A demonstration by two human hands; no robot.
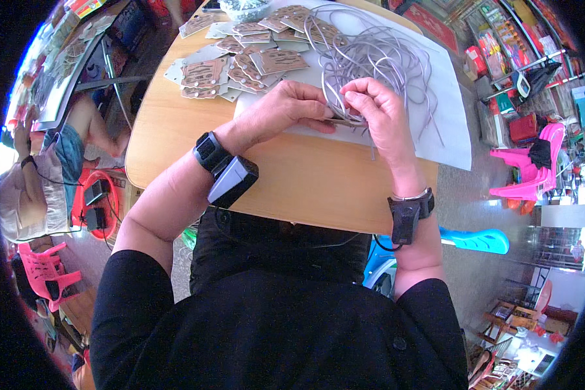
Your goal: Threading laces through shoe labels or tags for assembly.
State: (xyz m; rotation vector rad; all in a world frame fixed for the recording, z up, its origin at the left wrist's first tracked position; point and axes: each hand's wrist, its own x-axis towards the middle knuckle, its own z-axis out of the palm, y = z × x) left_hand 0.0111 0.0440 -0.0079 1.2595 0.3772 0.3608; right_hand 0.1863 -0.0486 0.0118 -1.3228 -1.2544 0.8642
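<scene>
My left hand (286,110) and my right hand (377,107) meet over a white sheet (448,123) on a wooden table (305,182). Both pinch a thin flat piece (344,121) with a grey cord running through it; most of the piece is hidden by my fingers. A tangle of grey cords (377,52) lies just beyond my hands. Further back left, several brown card tags (240,52) are spread in a heap. Each wrist carries a black band with a small device.
A person sits at the left beside a pink plastic chair (45,273) and a red tray (97,201) with chargers. More pink chairs (533,162) stand at the right, a blue stool (474,240) under the table edge, and shelves with goods at the upper right.
</scene>
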